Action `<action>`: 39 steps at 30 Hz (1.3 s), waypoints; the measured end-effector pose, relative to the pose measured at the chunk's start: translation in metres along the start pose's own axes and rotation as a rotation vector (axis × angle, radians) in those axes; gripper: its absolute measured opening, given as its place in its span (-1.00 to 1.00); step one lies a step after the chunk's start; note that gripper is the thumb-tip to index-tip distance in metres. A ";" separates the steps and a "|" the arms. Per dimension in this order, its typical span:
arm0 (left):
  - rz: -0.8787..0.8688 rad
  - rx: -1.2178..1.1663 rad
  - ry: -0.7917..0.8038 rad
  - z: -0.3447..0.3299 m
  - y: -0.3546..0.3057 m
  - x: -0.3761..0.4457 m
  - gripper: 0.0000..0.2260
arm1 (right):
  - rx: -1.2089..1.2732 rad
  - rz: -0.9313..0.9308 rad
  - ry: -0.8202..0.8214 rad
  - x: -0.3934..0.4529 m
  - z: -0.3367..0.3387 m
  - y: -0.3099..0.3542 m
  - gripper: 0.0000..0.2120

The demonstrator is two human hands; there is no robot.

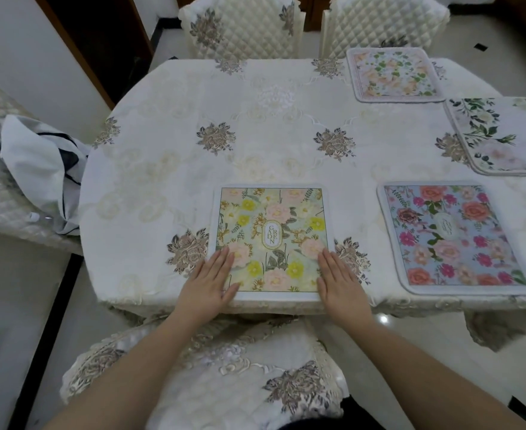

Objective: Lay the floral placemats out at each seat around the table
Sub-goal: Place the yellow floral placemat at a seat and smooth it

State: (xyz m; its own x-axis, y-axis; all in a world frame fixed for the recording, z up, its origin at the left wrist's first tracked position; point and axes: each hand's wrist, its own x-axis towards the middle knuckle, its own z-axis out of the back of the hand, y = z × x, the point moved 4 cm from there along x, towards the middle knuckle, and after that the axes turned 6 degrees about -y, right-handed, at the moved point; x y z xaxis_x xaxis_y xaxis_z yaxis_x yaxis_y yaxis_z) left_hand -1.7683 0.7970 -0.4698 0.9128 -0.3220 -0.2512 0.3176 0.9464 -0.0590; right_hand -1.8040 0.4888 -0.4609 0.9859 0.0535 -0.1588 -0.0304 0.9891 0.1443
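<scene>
So, only readable writing: "GARDEN" split over stacked lines inside a gold-rimmed oval at the centre of the yellow-and-pink floral placemat [271, 238], which lies flat at 6 o'clock on the table, its near edge along the table edge. The blue placemat [452, 238] at 4 o'clock also has a pale oval label in the middle, text too blurred to read. The white-and-green placemat [504, 135] at 3 o'clock has a small line of print near its right side, unreadable, and is partly cut off by the frame. The peach-and-green placemat [393, 74] sits at 1 o'clock, in front of a quilted chair [383, 23].

Left hand [213, 280] lies palm down, fingers straight and together, on the near-left corner of the yellow mat, thumb splayed along its bottom border. Right hand [339, 280] mirrors it on the near-right corner, flat, pressing the mat. Hands well apart, neither one gripping anything. Both forearms reach in bare from the bottom of the frame over an embroidered chair back [240, 367].

Cream embroidered tablecloth [255, 125] covers the whole top. White cloth with dark trim [41, 169] is heaped on the chair at 9 o'clock.
</scene>
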 end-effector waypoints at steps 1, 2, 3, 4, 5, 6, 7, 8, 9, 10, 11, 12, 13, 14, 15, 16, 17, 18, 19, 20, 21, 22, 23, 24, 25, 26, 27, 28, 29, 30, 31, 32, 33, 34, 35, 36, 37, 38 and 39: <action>-0.005 0.017 0.022 0.004 0.000 0.000 -0.37 | -0.004 -0.007 0.008 -0.001 0.002 0.000 -0.46; -0.012 0.038 0.053 0.008 0.000 0.000 -0.36 | -0.008 -0.010 0.024 -0.002 0.005 0.001 -0.46; -0.012 0.061 0.093 0.013 0.001 0.000 -0.36 | -0.015 -0.012 0.047 -0.003 0.008 0.002 -0.46; 0.000 0.086 0.136 0.020 0.003 -0.001 -0.36 | -0.026 -0.012 0.070 -0.004 0.013 0.003 -0.45; 0.024 0.109 0.172 0.027 0.004 -0.002 -0.36 | -0.035 -0.010 0.085 -0.006 0.018 0.003 -0.45; 0.051 0.125 0.192 0.036 0.005 -0.003 -0.37 | -0.043 -0.009 0.091 -0.009 0.025 0.003 -0.47; 0.073 0.135 0.195 0.045 0.004 -0.003 -0.39 | -0.042 -0.015 0.091 -0.012 0.032 0.003 -0.48; 0.083 0.139 0.177 0.054 0.000 -0.004 -0.40 | -0.037 -0.030 0.093 -0.017 0.038 0.001 -0.50; 0.080 0.137 0.135 0.063 -0.006 -0.005 -0.42 | -0.031 -0.049 0.093 -0.023 0.044 -0.001 -0.51; 0.066 0.124 0.079 0.071 -0.014 -0.004 -0.44 | -0.030 -0.070 0.088 -0.030 0.050 -0.004 -0.51; 0.047 0.099 0.031 0.078 -0.023 -0.003 -0.46 | -0.033 -0.093 0.082 -0.036 0.055 -0.008 -0.51; 0.029 0.069 0.002 0.084 -0.033 -0.002 -0.47 | -0.035 -0.116 0.076 -0.042 0.061 -0.012 -0.51; 0.010 0.046 -0.011 0.089 -0.045 0.000 -0.47 | -0.036 -0.139 0.067 -0.048 0.067 -0.017 -0.51; -0.016 0.038 -0.022 0.093 -0.058 0.002 -0.46 | -0.040 -0.160 0.055 -0.053 0.073 -0.023 -0.50; -0.050 0.044 -0.039 0.096 -0.072 0.003 -0.46 | -0.045 -0.184 0.043 -0.059 0.079 -0.029 -0.50; -0.084 0.055 -0.058 0.100 -0.087 0.004 -0.45 | -0.049 -0.208 0.033 -0.065 0.084 -0.036 -0.49; -0.113 0.065 -0.078 0.105 -0.102 0.006 -0.44 | -0.052 -0.231 0.026 -0.070 0.089 -0.042 -0.48; -0.141 0.075 -0.095 0.109 -0.117 0.007 -0.43 | -0.059 -0.250 0.021 -0.075 0.095 -0.048 -0.48; -0.171 0.085 -0.107 0.113 -0.133 0.008 -0.41 | -0.067 -0.268 0.013 -0.080 0.101 -0.055 -0.48; -0.201 0.092 -0.113 0.115 -0.148 0.010 -0.39 | -0.071 -0.285 -0.004 -0.085 0.108 -0.062 -0.48; -0.228 0.095 -0.114 0.118 -0.164 0.012 -0.37 | -0.069 -0.301 -0.029 -0.090 0.114 -0.070 -0.48; -0.252 0.092 -0.118 0.122 -0.180 0.014 -0.36 | -0.069 -0.313 -0.057 -0.095 0.121 -0.078 -0.49; -0.277 0.085 -0.132 0.126 -0.195 0.017 -0.35 | -0.077 -0.321 -0.076 -0.100 0.127 -0.087 -0.48; -0.300 0.078 -0.146 0.131 -0.212 0.020 -0.34 | -0.084 -0.329 -0.086 -0.104 0.131 -0.098 -0.47; -0.323 0.070 -0.154 0.135 -0.229 0.023 -0.33 | -0.082 -0.339 -0.089 -0.109 0.133 -0.110 -0.46; -0.345 0.062 -0.156 0.138 -0.245 0.026 -0.32 | -0.073 -0.351 -0.087 -0.113 0.135 -0.123 -0.45; -0.363 0.060 -0.155 0.140 -0.262 0.029 -0.34 | -0.065 -0.362 -0.088 -0.117 0.137 -0.136 -0.44; -0.378 0.059 -0.157 0.141 -0.279 0.034 -0.36 | -0.059 -0.370 -0.095 -0.120 0.138 -0.149 -0.43; -0.392 0.057 -0.159 0.143 -0.295 0.039 -0.39 | -0.049 -0.380 -0.104 -0.123 0.140 -0.162 -0.43; -0.409 0.055 -0.164 0.146 -0.313 0.045 -0.41 | -0.038 -0.390 -0.111 -0.125 0.142 -0.176 -0.42; -0.427 0.059 -0.170 0.150 -0.330 0.050 -0.42 | -0.028 -0.401 -0.115 -0.127 0.144 -0.189 -0.42; -0.443 0.069 -0.177 0.154 -0.348 0.054 -0.42 | -0.023 -0.411 -0.116 -0.129 0.146 -0.202 -0.42; -0.458 0.077 -0.182 0.158 -0.366 0.057 -0.40 | -0.021 -0.419 -0.119 -0.131 0.148 -0.215 -0.42; -0.475 0.080 -0.184 0.161 -0.384 0.060 -0.37 | -0.017 -0.427 -0.123 -0.134 0.150 -0.227 -0.43; -0.493 0.080 -0.185 0.164 -0.402 0.062 -0.33 | -0.010 -0.437 -0.129 -0.138 0.153 -0.239 -0.44; -0.512 0.081 -0.189 0.167 -0.419 0.065 -0.31 | 0.001 -0.450 -0.138 -0.142 0.156 -0.251 -0.45; -0.532 0.088 -0.197 0.169 -0.436 0.067 -0.31 | 0.012 -0.463 -0.146 -0.146 0.159 -0.263 -0.47; -0.553 0.100 -0.199 0.171 -0.452 0.068 -0.32 | 0.021 -0.476 -0.151 -0.150 0.161 -0.274 -0.48; -0.574 0.110 -0.202 0.173 -0.467 0.069 -0.34 | 0.028 -0.488 -0.154 -0.154 0.164 -0.285 -0.48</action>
State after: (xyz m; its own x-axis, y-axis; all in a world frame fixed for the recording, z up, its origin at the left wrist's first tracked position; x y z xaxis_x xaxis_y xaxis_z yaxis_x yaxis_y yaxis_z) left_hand -1.8091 0.3279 -0.2922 0.6156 -0.7878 -0.0205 0.7873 0.6159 -0.0281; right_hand -1.9197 0.1765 -0.3174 0.8969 -0.4369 -0.0687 0.4421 0.8895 0.1153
